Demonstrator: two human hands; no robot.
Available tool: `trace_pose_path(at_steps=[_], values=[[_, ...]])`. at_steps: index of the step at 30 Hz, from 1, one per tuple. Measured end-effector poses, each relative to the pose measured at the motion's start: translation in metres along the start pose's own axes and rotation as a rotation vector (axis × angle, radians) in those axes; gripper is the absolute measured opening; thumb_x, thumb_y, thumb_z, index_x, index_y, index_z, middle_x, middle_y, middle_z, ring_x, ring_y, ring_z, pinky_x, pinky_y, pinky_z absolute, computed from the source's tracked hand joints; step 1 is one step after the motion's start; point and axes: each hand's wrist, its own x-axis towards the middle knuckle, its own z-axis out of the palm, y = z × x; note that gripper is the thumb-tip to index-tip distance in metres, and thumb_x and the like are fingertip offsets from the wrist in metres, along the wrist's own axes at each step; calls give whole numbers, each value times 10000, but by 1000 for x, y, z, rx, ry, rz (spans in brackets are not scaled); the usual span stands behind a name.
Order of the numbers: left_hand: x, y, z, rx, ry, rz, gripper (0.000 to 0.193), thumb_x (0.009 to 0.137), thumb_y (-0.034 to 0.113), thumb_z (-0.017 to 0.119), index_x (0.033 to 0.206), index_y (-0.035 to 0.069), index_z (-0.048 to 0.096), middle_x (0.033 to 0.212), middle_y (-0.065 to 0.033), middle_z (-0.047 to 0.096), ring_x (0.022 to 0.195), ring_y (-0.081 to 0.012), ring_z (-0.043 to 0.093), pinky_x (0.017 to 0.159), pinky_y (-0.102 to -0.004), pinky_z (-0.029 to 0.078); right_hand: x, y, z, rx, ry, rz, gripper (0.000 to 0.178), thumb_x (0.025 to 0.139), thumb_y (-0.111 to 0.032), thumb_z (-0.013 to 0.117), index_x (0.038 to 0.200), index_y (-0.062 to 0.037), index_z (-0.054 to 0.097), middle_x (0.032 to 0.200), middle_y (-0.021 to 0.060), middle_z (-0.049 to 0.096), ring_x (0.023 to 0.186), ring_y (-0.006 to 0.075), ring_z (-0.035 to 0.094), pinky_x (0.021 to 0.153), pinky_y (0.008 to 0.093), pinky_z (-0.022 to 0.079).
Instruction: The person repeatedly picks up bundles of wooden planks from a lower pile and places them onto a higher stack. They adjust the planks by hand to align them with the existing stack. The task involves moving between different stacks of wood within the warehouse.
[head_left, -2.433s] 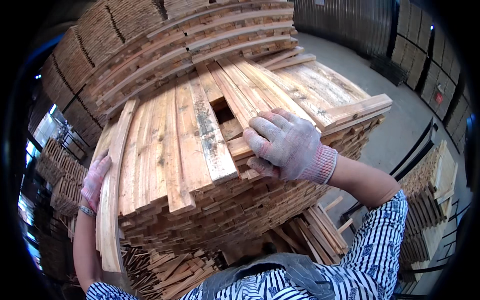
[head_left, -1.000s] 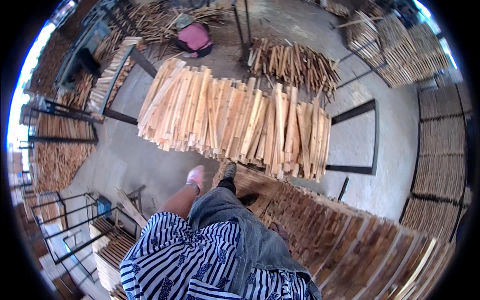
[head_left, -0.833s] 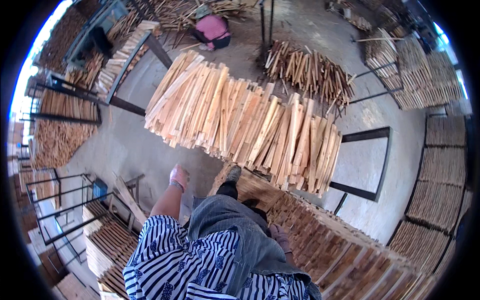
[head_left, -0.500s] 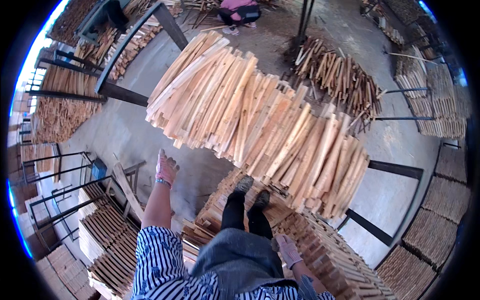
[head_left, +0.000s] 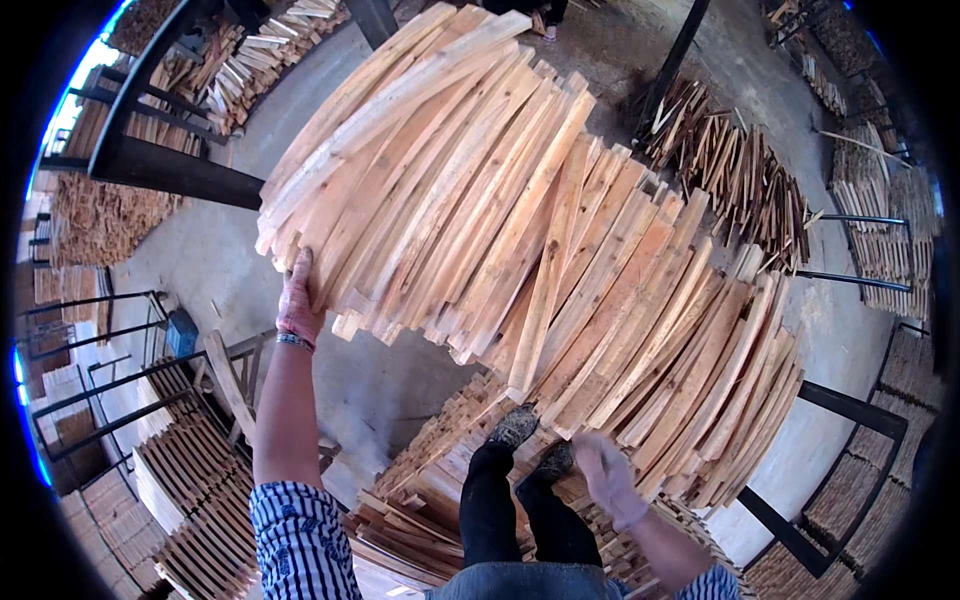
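A broad heap of pale wooden slats (head_left: 470, 200) lies slantwise in front of me, the slats side by side with uneven ends. At its near left end, my left hand (head_left: 298, 305), in a pinkish glove, has its fingers closed about the slat ends; part of the grip is hidden. My right hand (head_left: 608, 480), also gloved, is beside the heap's near edge above my shoes. Motion blurs its fingers, and I cannot tell whether it touches a slat.
Dark metal bars (head_left: 180, 175) flank the heap. I stand on stacked wood (head_left: 440, 435). A darker pile of sticks (head_left: 735, 170) lies beyond, slat stacks (head_left: 205, 500) stand at left, more stacks (head_left: 850, 500) at right. A blue box (head_left: 181, 332) sits at left.
The heap now looms larger as my view has moved closer. My left hand has reached up to its left end, and my right hand has risen from beside my apron toward the near edge.
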Motion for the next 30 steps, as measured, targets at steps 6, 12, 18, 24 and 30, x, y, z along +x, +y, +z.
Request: trace_pose_path(at_steps=[6, 12, 18, 24, 30], values=[[-19, -1, 12, 88, 1, 82, 734, 876, 349, 764, 1468, 132, 389, 1367, -59, 534, 1212, -222, 556, 920, -382, 537, 217, -157, 108, -104, -48, -116, 963, 928, -558, 591, 1560, 23, 155, 1589, 272, 252, 1447, 376, 327, 1195, 426, 273], [-82, -33, 52, 113, 210, 209, 559, 907, 144, 716, 1376, 71, 421, 1183, -65, 605, 995, -184, 608, 800, -344, 547, 268, -188, 214, -49, 117, -12, 1218, 808, -606, 714, 1556, 53, 16, 1603, 323, 114, 1505, 393, 160, 1229, 415, 199], [-196, -82, 102, 77, 44, 122, 840, 852, 190, 778, 1493, 62, 251, 1298, -127, 498, 1134, -228, 523, 955, -388, 480, 219, -185, 158, -58, 93, 104, 1206, 810, -592, 720, 1575, 2, 1, 1556, 305, 289, 1455, 374, 305, 1210, 382, 235], [-282, -54, 133, 629, -904, -302, 761, 864, 209, 768, 1512, 67, 394, 1365, -149, 584, 1283, -234, 530, 1084, -384, 420, 224, -112, 27, 355, -48, 165, 938, 938, -606, 555, 1576, -25, 188, 1545, 173, 388, 1424, 246, 367, 1181, 360, 280], [-141, 75, 171, 1202, -304, 1242, 897, 798, 219, 761, 1497, -72, 280, 1458, -287, 448, 1364, -411, 440, 1112, -485, 377, 226, -108, 15, -212, 13, 203, 996, 853, -725, 597, 1502, 0, 383, 1518, 184, 425, 1388, 277, 413, 1162, 379, 349]])
